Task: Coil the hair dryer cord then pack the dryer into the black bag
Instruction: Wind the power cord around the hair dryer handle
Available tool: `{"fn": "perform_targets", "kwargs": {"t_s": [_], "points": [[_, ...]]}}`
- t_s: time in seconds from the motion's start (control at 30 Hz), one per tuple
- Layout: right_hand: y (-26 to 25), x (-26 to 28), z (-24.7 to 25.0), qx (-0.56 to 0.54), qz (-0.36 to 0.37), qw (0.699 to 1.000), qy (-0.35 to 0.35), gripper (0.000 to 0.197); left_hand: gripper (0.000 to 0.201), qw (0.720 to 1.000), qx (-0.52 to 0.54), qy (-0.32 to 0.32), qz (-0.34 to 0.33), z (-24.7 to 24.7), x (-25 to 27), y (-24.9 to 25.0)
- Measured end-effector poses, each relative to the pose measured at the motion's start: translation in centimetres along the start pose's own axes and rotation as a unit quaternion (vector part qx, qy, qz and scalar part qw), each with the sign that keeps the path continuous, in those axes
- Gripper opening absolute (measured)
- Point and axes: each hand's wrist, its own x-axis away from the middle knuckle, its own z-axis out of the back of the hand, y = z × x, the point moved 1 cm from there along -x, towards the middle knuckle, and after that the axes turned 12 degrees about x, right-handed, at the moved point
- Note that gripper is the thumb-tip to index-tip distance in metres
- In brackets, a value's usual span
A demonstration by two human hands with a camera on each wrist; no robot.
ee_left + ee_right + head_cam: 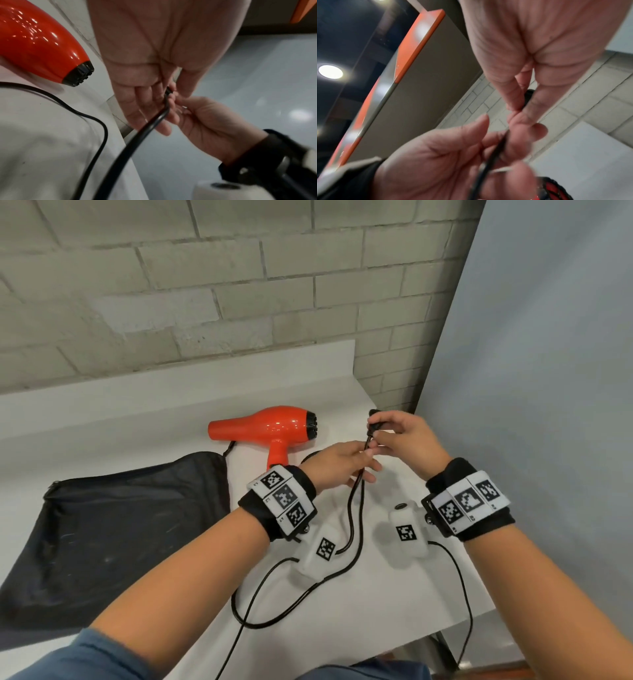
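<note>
Right hand [406, 441] pinches the black plug [374, 419]. Left hand [337, 465], just beside it at 7 o'clock, pinches the cord [361, 518] (two strands hang below). The red hair dryer [270, 428] lies at 10 o'clock of the hands, and the black bag [120, 525] at 8 o'clock.

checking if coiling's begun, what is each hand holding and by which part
The right hand pinches the plug; the left hand holds the cord just below it. The dryer lies untouched.
</note>
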Motion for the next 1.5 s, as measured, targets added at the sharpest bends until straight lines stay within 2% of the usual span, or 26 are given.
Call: {"fn": "perform_targets", "kwargs": {"t_s": [0.1, 0.2, 0.27, 0.4, 0.47, 0.53, 0.57, 0.67, 0.73, 0.8, 0.87, 0.93, 1.1, 1.17, 1.2, 1.23, 1.3, 1.33, 1.4, 1.47, 1.5], "points": [[-0.6, -0.9, -1.1, 0.018, -0.022, 0.999, -0.046, 0.037, 0.018, 0.995, -0.052, 0.084, -0.010, 1.7, 0.9, 0.4], [0.6, -3.0, -1.4, 0.169, -0.063, 0.983, -0.021, 0.033, 0.021, 0.985, -0.078, 0.154, -0.021, 3.7, 1.5, 0.4], [1.7, -4.3, -1.9, 0.296, -0.094, 0.950, -0.036, 0.020, 0.021, 0.986, -0.077, 0.146, 0.005, 4.6, 2.0, 0.5], [2.9, -5.6, -3.6, 0.456, -0.156, 0.865, -0.138, 0.040, 0.018, 0.995, -0.025, 0.090, 0.027, 5.1, 2.5, 0.6], [3.1, -5.9, -4.1, 0.495, -0.162, 0.837, -0.167, 0.037, 0.019, 0.997, -0.027, 0.071, 0.029, 4.9, 2.7, 0.8], [3.1, -6.0, -4.1, 0.485, -0.178, 0.841, -0.162, 0.029, 0.019, 0.998, -0.026, 0.058, 0.024, 4.8, 2.9, 1.1], [3.2, -6.0, -3.8, 0.468, -0.179, 0.852, -0.152, 0.026, 0.020, 0.998, -0.018, 0.058, 0.018, 4.8, 2.9, 1.3], [3.3, -5.6, -1.6, 0.319, -0.199, 0.924, -0.069, 0.018, 0.027, 0.995, 0.021, 0.089, -0.033, 4.8, 3.0, 2.2], [3.7, -4.9, 0.2, 0.221, -0.226, 0.949, -0.006, 0.022, 0.028, 0.987, 0.043, 0.120, -0.099, 4.7, 2.7, 2.9], [4.4, -3.9, 1.7, 0.178, -0.253, 0.950, 0.043, 0.013, 0.027, 0.976, 0.067, 0.135, -0.156, 4.3, 2.3, 3.3], [6.0, -3.0, 2.6, 0.178, -0.287, 0.939, 0.061, 0.039, 0.026, 0.970, 0.052, 0.138, -0.193, 3.8, 1.9, 3.1], [7.2, -1.9, 3.4, 0.211, -0.310, 0.926, 0.045, 0.045, 0.023, 0.966, -0.029, 0.138, -0.215, 3.2, 1.8, 2.1], [7.6, 0.8, 3.5, 0.338, -0.303, 0.890, -0.047, 0.035, 0.020, 0.950, -0.238, 0.078, -0.184, 2.1, 3.1, -1.7], [6.5, 1.8, 3.0, 0.436, -0.286, 0.851, -0.059, 0.032, 0.022, 0.938, -0.302, 0.045, -0.167, 1.9, 3.8, -3.0], [6.0, 2.0, 2.8, 0.497, -0.253, 0.828, -0.055, 0.033, 0.023, 0.933, -0.321, 0.034, -0.159, 1.9, 4.1, -3.4], [5.3, 2.3, 2.5, 0.515, -0.214, 0.829, -0.040, 0.037, 0.024, 0.930, -0.333, 0.028, -0.153, 1.8, 4.4, -3.7], [4.2, 3.1, 1.5, 0.452, -0.151, 0.879, -0.016, 0.054, 0.025, 0.928, -0.338, 0.034, -0.152, 1.9, 4.8, -4.1], [3.8, 3.4, 1.0, 0.430, -0.128, 0.894, -0.014, 0.066, 0.025, 0.928, -0.334, 0.044, -0.158, 2.0, 5.0, -4.1], [3.2, 3.9, -0.2, 0.458, -0.105, 0.882, -0.031, 0.082, 0.024, 0.928, -0.319, 0.065, -0.180, 2.3, 5.3, -3.9], [3.2, 3.8, -1.1, 0.470, -0.092, 0.878, -0.011, 0.077, 0.023, 0.927, -0.316, 0.071, -0.189, 2.4, 5.6, -3.7], [3.1, 3.7, -1.3, 0.438, -0.098, 0.894, 0.016, 0.068, 0.023, 0.926, -0.324, 0.066, -0.181, 2.4, 5.8, -3.8]]}}
